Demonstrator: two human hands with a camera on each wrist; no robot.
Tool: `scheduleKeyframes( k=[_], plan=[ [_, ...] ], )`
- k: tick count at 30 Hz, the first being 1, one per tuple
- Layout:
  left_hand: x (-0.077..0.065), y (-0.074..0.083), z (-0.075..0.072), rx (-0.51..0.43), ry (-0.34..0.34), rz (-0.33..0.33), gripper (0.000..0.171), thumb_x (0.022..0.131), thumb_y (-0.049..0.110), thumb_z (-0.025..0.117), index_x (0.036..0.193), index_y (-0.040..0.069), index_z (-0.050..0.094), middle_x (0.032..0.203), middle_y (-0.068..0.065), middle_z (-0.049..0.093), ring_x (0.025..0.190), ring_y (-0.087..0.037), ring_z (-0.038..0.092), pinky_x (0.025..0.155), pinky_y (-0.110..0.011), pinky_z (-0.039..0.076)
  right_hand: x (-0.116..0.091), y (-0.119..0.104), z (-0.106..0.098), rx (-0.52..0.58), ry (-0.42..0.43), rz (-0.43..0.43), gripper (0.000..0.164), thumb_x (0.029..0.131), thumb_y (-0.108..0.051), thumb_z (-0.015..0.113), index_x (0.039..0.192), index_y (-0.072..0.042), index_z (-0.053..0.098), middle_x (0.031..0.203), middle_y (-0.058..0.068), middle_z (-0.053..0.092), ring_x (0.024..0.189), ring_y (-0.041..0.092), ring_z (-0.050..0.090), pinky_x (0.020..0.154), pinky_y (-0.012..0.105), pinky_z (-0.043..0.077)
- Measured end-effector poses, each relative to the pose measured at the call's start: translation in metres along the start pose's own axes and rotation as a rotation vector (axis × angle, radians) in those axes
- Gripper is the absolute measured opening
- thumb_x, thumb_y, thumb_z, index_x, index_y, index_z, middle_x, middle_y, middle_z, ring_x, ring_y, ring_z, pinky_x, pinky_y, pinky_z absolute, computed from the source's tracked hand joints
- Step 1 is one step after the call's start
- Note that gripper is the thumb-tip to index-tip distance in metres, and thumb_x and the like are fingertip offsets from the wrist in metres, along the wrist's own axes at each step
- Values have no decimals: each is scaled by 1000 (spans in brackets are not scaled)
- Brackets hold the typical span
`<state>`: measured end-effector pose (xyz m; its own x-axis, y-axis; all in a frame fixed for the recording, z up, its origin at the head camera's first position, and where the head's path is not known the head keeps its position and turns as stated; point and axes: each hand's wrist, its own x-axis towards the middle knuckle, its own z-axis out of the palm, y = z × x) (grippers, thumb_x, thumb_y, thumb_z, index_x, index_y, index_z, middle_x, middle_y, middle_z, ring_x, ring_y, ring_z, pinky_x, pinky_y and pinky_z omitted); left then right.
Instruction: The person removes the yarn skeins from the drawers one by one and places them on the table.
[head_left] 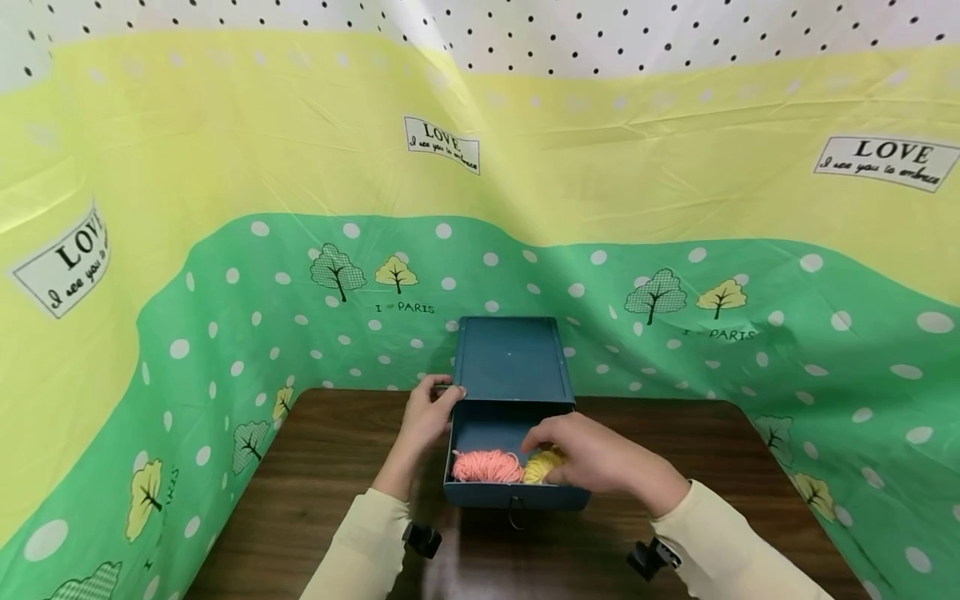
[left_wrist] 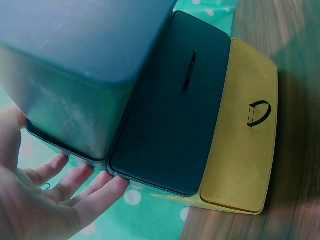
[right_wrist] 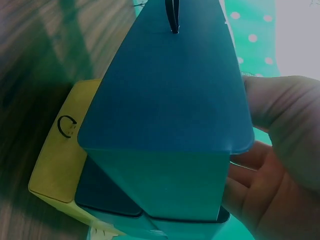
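1. Yellow yarn (head_left: 542,468): in the pulled-out drawer (head_left: 480,497), beside the pink yarn (head_left: 488,467).
2. Our right hand (head_left: 592,454) reaches over the drawer's right side, thumb and fingers curled round the yellow yarn; we can't tell how tightly.
3. Our left hand (head_left: 429,412) touches the blue cabinet's (head_left: 513,358) left side, thumb at the top front corner, fingers fairly straight and spread.
4. Yellow drawer front (left_wrist: 235,145) sits lowest, black loop on it.
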<state>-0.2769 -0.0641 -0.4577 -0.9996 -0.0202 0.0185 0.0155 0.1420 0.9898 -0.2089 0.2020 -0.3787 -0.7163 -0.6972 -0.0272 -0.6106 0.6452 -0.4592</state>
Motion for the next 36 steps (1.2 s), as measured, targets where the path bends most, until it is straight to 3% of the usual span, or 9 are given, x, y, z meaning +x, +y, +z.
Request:
scheduleKeyframes(
  k=[3,11,17,21,28,36],
  plan=[
    [1,0,-1,3,-4,1,47,96,33,67,136,9,60,118,-15,60,95,-26,59,70,-36,56,3,0,0,-32,-19,5,35,85,-9,83,119,-17,75,118,-4,72,106,16,67,85,34,57],
    [1,-1,-1,-5,-17,-6,48,96,33,67,137,10,59,118,-16,59,98,-27,59,71,-37,57,9,6,6,-1,15,-29,19,89,-20,81,107,-21,77,97,-12,72,77,0,59,70,25,52],
    [0,0,-1,-2,-16,-13,48,96,34,67,137,10,59,118,-15,59,97,-26,59,71,-38,57,13,6,9,-61,2,-28,21,88,-20,82,108,-22,78,103,-12,74,87,2,63,75,27,55],
    [0,0,-1,1,-16,-15,48,95,34,67,136,10,60,118,-15,59,97,-26,59,73,-38,57,14,7,9,-50,5,-44,17,88,-18,82,102,-25,79,96,-16,73,80,0,61,72,25,54],
    [-1,5,0,14,-29,-35,49,95,30,65,137,6,58,121,-18,61,102,-30,62,77,-43,60,13,7,6,-44,45,-52,11,88,-20,82,96,-28,78,90,-19,70,76,-2,59,69,25,52],
    [1,13,-1,46,-44,-22,52,94,27,65,139,2,57,124,-20,61,106,-30,63,78,-41,60,9,0,-8,-32,117,-60,12,91,-25,80,103,-26,78,98,-16,73,86,0,64,75,29,56]
  ],
)
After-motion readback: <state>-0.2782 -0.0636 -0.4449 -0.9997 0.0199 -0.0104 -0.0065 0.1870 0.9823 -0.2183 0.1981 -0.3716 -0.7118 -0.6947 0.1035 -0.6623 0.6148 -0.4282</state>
